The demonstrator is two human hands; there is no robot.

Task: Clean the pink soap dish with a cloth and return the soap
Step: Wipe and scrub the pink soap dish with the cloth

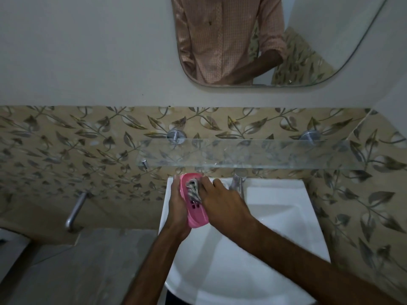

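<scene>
My left hand (177, 208) grips the pink soap dish (197, 219) along its left side, over the back left corner of the white sink (275, 227). The dish is oval with small drain slots in its floor. A striped grey and white cloth (193, 190) is pressed into the far end of the dish by my right hand (222, 205), whose fingers are bunched on it. The soap is not visible anywhere.
A chrome tap (237, 183) stands at the sink's back edge just right of my hands. A glass shelf (264, 154) on metal pegs runs above it. A mirror (275, 40) hangs higher on the wall. A chrome spout (74, 213) sticks out at the left.
</scene>
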